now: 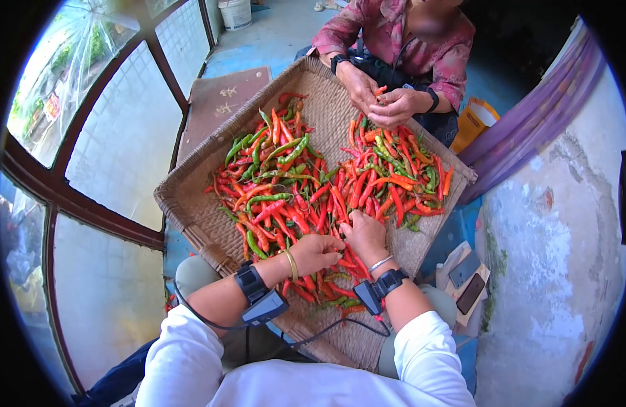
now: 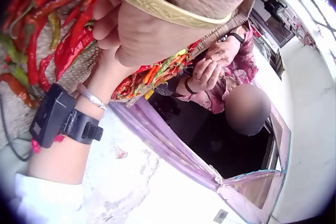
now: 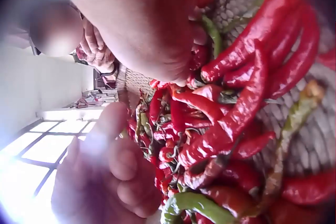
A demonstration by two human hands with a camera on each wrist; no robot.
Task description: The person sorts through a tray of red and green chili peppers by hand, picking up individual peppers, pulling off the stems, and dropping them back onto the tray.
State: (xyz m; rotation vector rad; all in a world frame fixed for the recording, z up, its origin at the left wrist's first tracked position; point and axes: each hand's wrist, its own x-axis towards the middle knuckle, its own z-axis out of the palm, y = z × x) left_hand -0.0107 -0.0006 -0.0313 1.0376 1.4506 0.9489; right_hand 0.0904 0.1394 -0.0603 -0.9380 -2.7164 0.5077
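Peppers [image 1: 269, 211] in woven tray [image 1: 184, 193], left hand [image 1: 316, 255] loosely curled, right hand [image 1: 367, 237] touching peppers, grip unclear.

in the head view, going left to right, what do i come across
window → white bucket → left hand → right hand → dark phone → patchy wall

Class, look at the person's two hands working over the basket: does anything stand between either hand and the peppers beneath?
Nothing visible does. The left hand and right hand are close together, directly over the peppers, inside the rim of the basket. The right fingertips are mostly hidden, so their contact is unclear.
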